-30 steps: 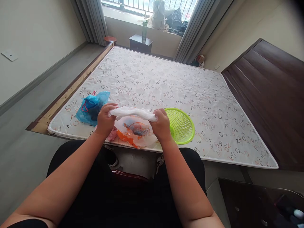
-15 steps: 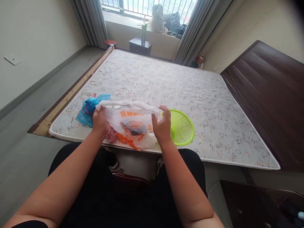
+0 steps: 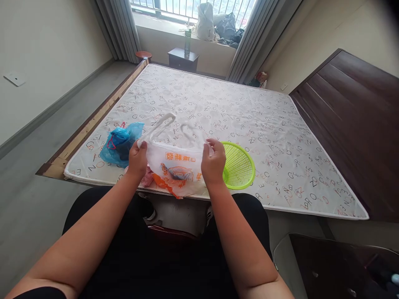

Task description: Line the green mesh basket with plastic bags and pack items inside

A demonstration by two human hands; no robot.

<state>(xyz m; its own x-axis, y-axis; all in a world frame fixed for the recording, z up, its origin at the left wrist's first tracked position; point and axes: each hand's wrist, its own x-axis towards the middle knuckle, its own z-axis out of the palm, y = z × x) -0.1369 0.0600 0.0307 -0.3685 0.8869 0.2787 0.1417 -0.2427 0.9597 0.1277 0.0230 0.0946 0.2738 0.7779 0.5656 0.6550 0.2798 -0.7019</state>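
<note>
- Between the left hand [image 3: 137, 160] and the right hand [image 3: 214, 162], a white plastic bag [image 3: 174, 153] with orange print is stretching.
- Both hands are gripping its upper sides, its handles [image 3: 169, 118] looping beyond them.
- Just left of the left hand, a blue bag [image 3: 116, 146] is resting on the mattress [image 3: 218, 99].
- Just right of the right hand, a green basket [image 3: 239, 166] is sitting.

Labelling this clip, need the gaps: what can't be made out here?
Head view:
White plastic bag with orange print: whether its dark patch is contents or print; cloudy film blurs it.
Blue translucent plastic bag with red tie: dark contents, obscured by its film.
Crumpled pink item: partly hidden by the left hand and white bag.
Round lime-green plastic mesh basket: left side, behind the right hand.
Small white rounded object: cut off by the right edge.
</note>
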